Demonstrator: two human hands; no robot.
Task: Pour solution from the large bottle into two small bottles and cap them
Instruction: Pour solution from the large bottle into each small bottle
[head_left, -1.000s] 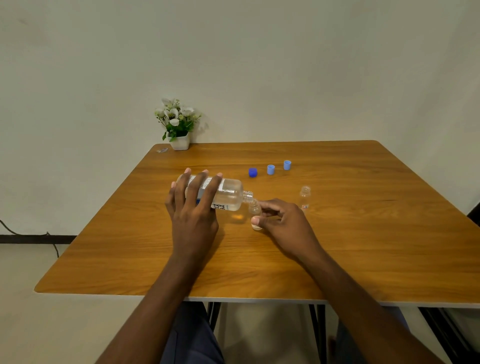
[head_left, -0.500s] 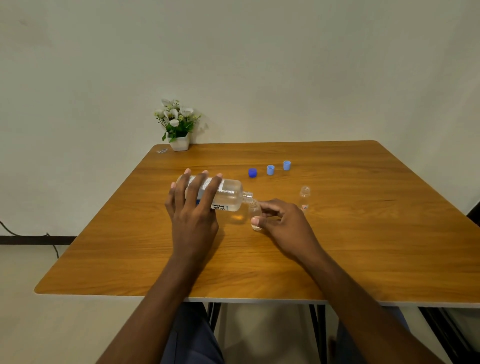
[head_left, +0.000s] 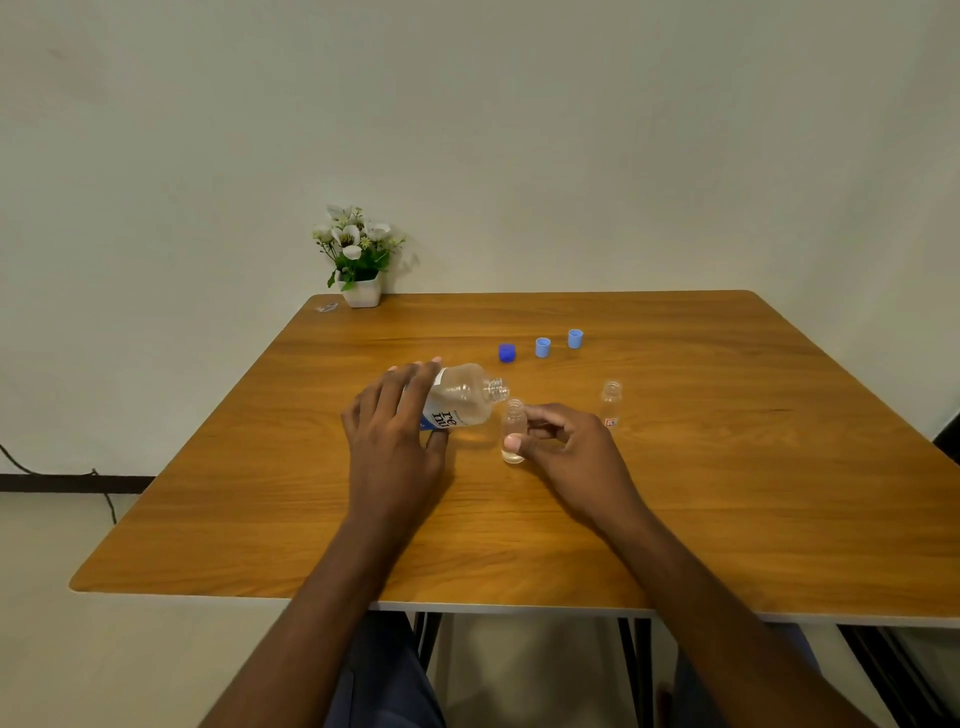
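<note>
On the wooden bench (head_left: 727, 493) by a pale wall (head_left: 571, 156), the left hand (head_left: 395, 436) grips the tilted large bottle (head_left: 462, 397), its mouth beside the small bottle (head_left: 513, 431) that the right hand (head_left: 566, 447) pinches upright. A second small bottle (head_left: 611, 402) stands to the right, with three blue caps (head_left: 543, 347) beyond.

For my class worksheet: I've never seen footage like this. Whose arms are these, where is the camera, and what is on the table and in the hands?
There is no machine here: a person works bare-handed, and one camera worn on their head looks forward and down, so the arms reach in from below. The left hand grips the large bottle, uncapped and tipped with its neck toward a small bottle that the right hand pinches upright on the table. A second small bottle stands open to the right. Behind lie three loose caps: a dark blue cap and two light blue caps. A potted flower stands at the far left corner.
</note>
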